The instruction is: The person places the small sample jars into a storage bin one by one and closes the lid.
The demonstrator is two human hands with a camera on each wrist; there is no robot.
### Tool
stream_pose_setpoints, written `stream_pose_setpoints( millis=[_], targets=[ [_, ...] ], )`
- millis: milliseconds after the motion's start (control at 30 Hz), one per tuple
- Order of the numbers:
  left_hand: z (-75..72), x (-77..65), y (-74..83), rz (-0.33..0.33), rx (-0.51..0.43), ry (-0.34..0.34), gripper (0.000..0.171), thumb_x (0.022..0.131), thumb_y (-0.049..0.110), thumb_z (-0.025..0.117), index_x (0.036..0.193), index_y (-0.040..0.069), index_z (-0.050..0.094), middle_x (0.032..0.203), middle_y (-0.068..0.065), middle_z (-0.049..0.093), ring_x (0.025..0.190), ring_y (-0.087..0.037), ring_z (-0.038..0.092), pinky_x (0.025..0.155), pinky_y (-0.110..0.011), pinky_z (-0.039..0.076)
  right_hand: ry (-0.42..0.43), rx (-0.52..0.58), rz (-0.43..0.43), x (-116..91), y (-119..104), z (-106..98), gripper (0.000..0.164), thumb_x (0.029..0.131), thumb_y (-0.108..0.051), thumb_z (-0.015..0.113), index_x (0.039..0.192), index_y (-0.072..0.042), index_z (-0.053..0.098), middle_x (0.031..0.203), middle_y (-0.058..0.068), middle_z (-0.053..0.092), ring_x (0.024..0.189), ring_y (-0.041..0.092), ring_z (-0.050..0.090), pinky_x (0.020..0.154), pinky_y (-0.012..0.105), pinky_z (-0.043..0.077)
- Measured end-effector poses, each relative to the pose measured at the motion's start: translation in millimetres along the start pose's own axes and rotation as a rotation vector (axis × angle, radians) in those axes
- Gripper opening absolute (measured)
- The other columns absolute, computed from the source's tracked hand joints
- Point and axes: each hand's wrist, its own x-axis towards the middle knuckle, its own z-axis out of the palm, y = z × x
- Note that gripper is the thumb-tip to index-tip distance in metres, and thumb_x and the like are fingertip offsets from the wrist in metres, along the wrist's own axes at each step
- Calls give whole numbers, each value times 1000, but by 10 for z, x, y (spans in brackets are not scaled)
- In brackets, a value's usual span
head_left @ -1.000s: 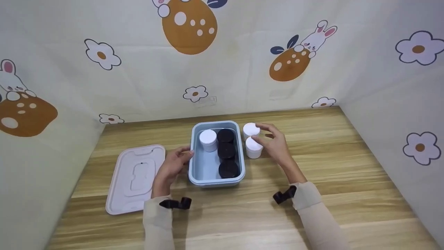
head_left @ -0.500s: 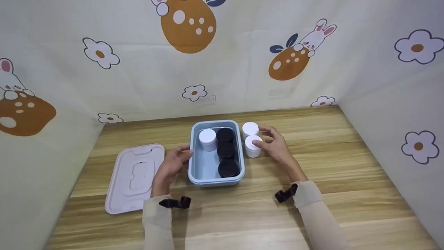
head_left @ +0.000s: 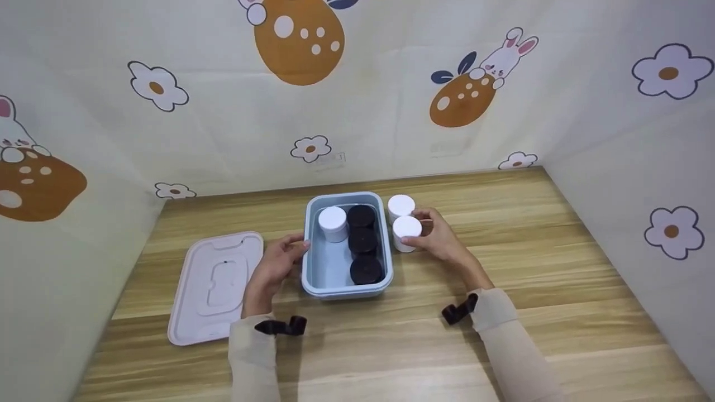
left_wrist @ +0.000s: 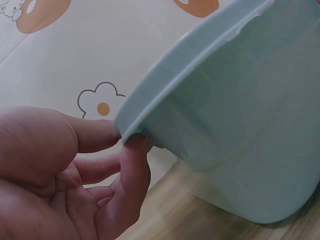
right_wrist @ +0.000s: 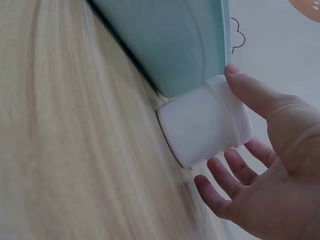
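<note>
My left hand (head_left: pixel 275 261) holds the left rim of a light blue plastic bin (head_left: pixel 345 291); the left wrist view shows the thumb on the rim's outside and a finger hooked under its lip. Just right of the bin, my right hand (head_left: pixel 444 241) has its thumb and fingers around the lid of a white jar (right_wrist: pixel 197 125). That jar stands upright on the table, in front of a second white jar (head_left: pixel 400 205). Inside the bin are another white jar (head_left: pixel 333 223) and a row of black-topped jars (head_left: pixel 363 241) along the right wall.
A white lid (head_left: pixel 187 312) lies flat on the wood-grain table (head_left: pixel 380 357), left of the bin and partly behind my left forearm. Patterned fabric (head_left: pixel 380 100) hangs at the back and on both sides.
My right hand has come down from above the two outer white jars to the side of the front one, its thumb sliding to the lid's near edge. The left hand stays on the bin.
</note>
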Motion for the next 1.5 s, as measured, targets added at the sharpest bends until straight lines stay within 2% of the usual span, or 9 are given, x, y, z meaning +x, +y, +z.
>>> stream_pose_setpoints(
  millis=[133, 433, 700, 867, 1033, 1233, 1500],
  targets=[
    [-6, 9, 6, 1, 21, 14, 46, 103, 19, 55, 144, -2, 47, 123, -25, 65, 94, -20, 68, 72, -28, 58, -11, -14, 9, -9, -5, 16, 68, 78, -2, 83, 134, 6, 45, 131, 24, 51, 113, 31, 60, 81, 18, 52],
    [-16, -7, 1, -9, 26, 13, 49, 103, 20, 55, 146, -1, 45, 128, -26, 64, 99, -21, 67, 73, -27, 56, -18, -85, -20, -5, 21, 38, 67, 79, 1, 80, 135, 8, 44, 131, 28, 52, 116, 37, 59, 89, 21, 47],
    [-18, 2, -15, -11, 30, 17, 47, 103, 20, 56, 144, -1, 47, 126, -26, 64, 97, -22, 68, 72, -27, 57, -20, -54, -27, -12, 37, 30, 65, 79, -2, 82, 132, 6, 46, 128, 26, 54, 111, 31, 61, 88, 19, 49],
    [-25, -14, -10, -28, 29, 12, 48, 103, 22, 56, 145, 1, 47, 124, -24, 65, 92, -19, 68, 70, -28, 58, -14, -54, -18, -13, 17, 28, 65, 79, -4, 82, 132, 6, 46, 128, 25, 53, 110, 29, 60, 81, 18, 52],
    [-22, -29, -6, -18, 16, 4, 48, 103, 21, 56, 144, -1, 46, 123, -24, 65, 88, -18, 69, 64, -27, 57, -11, -42, 9, -36, -73, 34, 66, 79, -4, 81, 133, 5, 45, 131, 25, 51, 115, 33, 58, 79, 19, 53],
    [-15, -28, -1, -20, 21, 5, 48, 103, 21, 56, 144, -1, 46, 126, -26, 64, 89, -17, 68, 61, -27, 57, -2, 4, 35, -55, -204, 54, 67, 79, -3, 80, 135, 4, 44, 134, 24, 50, 123, 37, 55, 90, 23, 49],
    [-32, -32, 14, -17, 54, -5, 48, 103, 20, 56, 145, -1, 46, 121, -25, 66, 87, -16, 67, 59, -27, 56, 13, -7, 16, -101, -394, 91, 65, 79, -4, 81, 133, 3, 46, 133, 24, 52, 121, 36, 55, 90, 25, 48]
  ],
)
